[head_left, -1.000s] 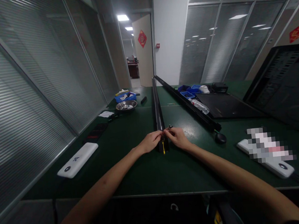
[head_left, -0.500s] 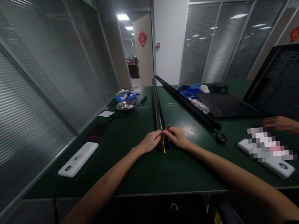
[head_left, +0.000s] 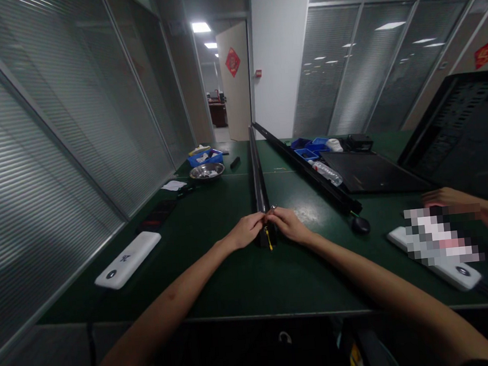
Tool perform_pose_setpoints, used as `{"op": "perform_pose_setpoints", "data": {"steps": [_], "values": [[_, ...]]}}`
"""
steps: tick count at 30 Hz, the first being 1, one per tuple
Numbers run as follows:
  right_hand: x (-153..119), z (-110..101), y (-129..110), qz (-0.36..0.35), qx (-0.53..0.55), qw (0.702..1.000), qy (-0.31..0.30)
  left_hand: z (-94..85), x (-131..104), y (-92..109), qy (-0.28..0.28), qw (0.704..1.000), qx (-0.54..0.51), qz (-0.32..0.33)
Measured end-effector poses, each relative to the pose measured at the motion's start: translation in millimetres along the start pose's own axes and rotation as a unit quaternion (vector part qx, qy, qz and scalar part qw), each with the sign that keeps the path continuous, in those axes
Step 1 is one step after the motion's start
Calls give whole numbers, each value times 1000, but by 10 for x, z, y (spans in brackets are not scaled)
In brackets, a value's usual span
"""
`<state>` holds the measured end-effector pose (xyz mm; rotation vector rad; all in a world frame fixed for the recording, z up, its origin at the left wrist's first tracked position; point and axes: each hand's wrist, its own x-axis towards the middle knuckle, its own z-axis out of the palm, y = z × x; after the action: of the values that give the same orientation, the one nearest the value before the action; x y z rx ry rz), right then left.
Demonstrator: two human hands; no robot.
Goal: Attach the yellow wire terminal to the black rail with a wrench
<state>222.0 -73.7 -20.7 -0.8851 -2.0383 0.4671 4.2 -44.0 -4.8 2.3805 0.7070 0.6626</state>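
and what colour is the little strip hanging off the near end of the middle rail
Yellow, seen best in the head view.

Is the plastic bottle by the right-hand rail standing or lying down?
Lying down: the clear bottle stretches lengthwise across the green table, alongside the black rail.

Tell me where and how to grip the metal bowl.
Best at the near rim of the metal bowl, I'd say, coming from the person's side and slightly above: its edge flares outward, while the blue bin crowds the far side.
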Motion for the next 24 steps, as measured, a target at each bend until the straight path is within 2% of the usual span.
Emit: {"op": "perform_pose_setpoints", "data": {"steps": [7,15,24], "values": [[-3,11,30,8,-1,1000,8,4,5,4,0,1000,-1,-6],[-51,62,92,56,-29,995,75,1,14,18,-3,1000,-3,2],[-63,67,64,63,-41,994,81,-7,9,19,-4,1000,-10,7]]}}
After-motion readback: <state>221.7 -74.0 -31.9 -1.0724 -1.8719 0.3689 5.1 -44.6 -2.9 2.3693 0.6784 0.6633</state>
